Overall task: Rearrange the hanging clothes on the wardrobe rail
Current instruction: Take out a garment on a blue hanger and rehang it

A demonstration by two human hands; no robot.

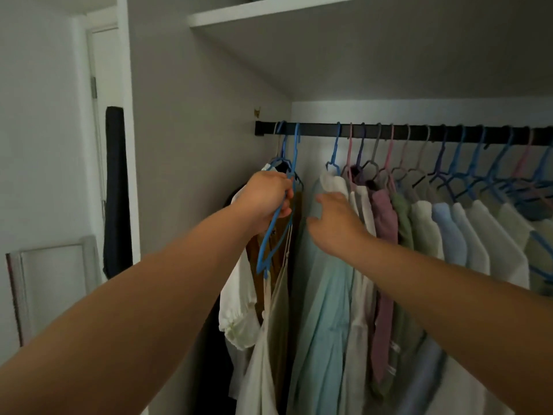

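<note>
1. the black rail (419, 133) runs across the wardrobe under a white shelf (269, 10), and the clothes hang from it on many hangers.
2. the left hand (266, 196) grips a blue hanger (276, 223) near the left end of the rail; the fingers are curled tight around its upper part. the hook of this hanger is on the rail, and the hanger body is tilted down and to the left.
3. a pale beige strap garment (269, 339) hangs under this hanger, and behind it are a brown garment (296, 211) and a white puffy sleeve (236, 313).
4. the right hand (335, 223) has its fingers spread and relaxed. it holds nothing and lies against the light teal shirt (320, 310), just under its white collar (332, 182).
5. between the two hands there is a gap on the rail with no hooks.
6. to the right of the teal shirt hang, close together, a white garment (359, 295), a mauve one (384, 235), a green one (404, 223), a light blue one (449, 229) and more white ones.
7. their hangers are blue, pink and grey.
8. far left, outside the wardrobe, a dark cloth (116, 190) hangs by a white door frame (127, 115).
</note>
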